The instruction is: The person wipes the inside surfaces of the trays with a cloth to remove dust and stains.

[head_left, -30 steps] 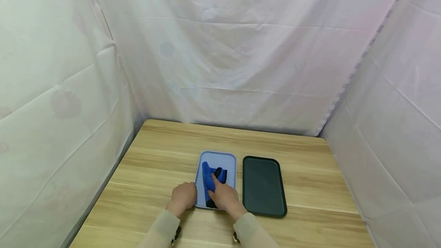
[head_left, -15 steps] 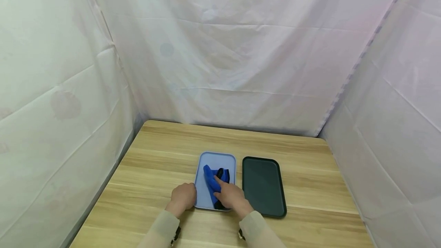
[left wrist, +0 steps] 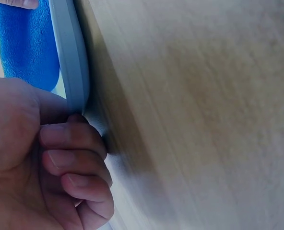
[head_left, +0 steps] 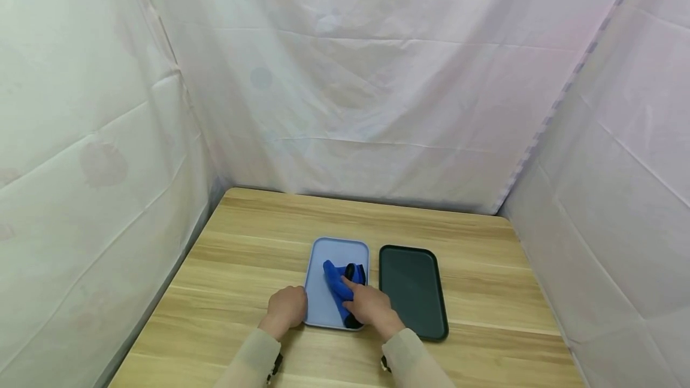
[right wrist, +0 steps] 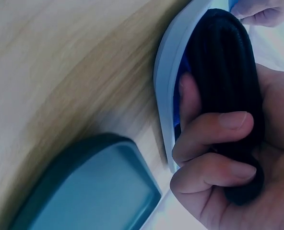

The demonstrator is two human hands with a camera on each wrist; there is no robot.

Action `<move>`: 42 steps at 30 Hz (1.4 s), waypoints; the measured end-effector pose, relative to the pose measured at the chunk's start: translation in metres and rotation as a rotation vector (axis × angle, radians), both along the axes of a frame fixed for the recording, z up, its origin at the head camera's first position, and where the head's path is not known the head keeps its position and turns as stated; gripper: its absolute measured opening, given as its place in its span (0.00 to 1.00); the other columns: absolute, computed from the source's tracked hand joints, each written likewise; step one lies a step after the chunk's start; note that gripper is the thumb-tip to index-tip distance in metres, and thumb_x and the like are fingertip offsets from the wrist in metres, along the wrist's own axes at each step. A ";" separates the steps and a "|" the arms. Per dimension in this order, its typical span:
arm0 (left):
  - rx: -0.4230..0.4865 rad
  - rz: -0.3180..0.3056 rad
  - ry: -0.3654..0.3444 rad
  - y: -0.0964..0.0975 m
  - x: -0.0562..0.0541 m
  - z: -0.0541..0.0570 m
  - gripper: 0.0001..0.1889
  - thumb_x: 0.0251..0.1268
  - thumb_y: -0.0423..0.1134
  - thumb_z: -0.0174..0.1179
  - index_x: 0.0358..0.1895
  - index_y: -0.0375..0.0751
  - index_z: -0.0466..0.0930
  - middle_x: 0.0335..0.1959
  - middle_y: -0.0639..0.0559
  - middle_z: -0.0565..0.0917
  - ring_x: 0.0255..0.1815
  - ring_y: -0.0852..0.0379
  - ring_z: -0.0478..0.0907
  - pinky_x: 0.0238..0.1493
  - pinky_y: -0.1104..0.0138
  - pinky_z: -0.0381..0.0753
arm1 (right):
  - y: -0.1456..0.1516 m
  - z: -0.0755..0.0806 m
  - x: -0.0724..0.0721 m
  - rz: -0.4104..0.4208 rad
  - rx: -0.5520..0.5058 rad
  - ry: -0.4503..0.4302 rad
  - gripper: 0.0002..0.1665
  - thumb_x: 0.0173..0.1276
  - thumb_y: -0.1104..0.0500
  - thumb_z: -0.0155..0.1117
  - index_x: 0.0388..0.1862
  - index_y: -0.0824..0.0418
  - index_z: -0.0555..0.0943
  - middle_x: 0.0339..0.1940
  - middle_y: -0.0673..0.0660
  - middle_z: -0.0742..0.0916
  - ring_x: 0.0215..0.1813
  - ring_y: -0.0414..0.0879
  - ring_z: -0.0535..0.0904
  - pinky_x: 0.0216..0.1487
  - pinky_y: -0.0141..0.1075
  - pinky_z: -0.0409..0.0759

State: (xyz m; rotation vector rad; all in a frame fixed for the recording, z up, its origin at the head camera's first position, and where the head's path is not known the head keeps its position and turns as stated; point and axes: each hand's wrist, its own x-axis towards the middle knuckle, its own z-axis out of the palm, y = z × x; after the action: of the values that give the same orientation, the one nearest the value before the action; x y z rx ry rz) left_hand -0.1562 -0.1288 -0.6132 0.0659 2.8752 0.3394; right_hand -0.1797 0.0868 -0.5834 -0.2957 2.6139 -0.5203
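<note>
Right hand (head_left: 371,307) grip curled round blue-black cloth (head_left: 338,285) on light blue tray (head_left: 319,307); left hand (head_left: 287,308) grip pinching tray edge; dark tray (head_left: 412,292) beside on surface (head_left: 242,244)

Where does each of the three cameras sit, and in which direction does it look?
Head: sits high, looks forward and down at the wooden table; shows both sleeves, left hand and right hand.
Left wrist: sits at the left hand, looks along the light blue tray rim; curled fingers show.
Right wrist: sits at the right hand, looks at the black and blue cloth it grips; the dark green tray lies beside.
Shared: all three views show the light blue tray and the cloth.
</note>
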 end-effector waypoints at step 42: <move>0.044 -0.008 -0.024 0.000 0.001 0.005 0.13 0.79 0.35 0.52 0.34 0.32 0.78 0.23 0.44 0.79 0.23 0.52 0.78 0.25 0.56 0.82 | 0.006 -0.012 -0.036 -0.070 0.004 -0.012 0.37 0.74 0.45 0.66 0.80 0.39 0.68 0.71 0.64 0.80 0.58 0.60 0.84 0.46 0.55 0.82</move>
State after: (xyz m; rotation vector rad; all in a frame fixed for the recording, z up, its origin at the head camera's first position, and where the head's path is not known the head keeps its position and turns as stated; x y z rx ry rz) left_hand -0.1549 -0.1285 -0.6079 0.0807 2.8435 0.3987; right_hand -0.2161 0.0927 -0.5951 -0.1995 2.6208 -0.5385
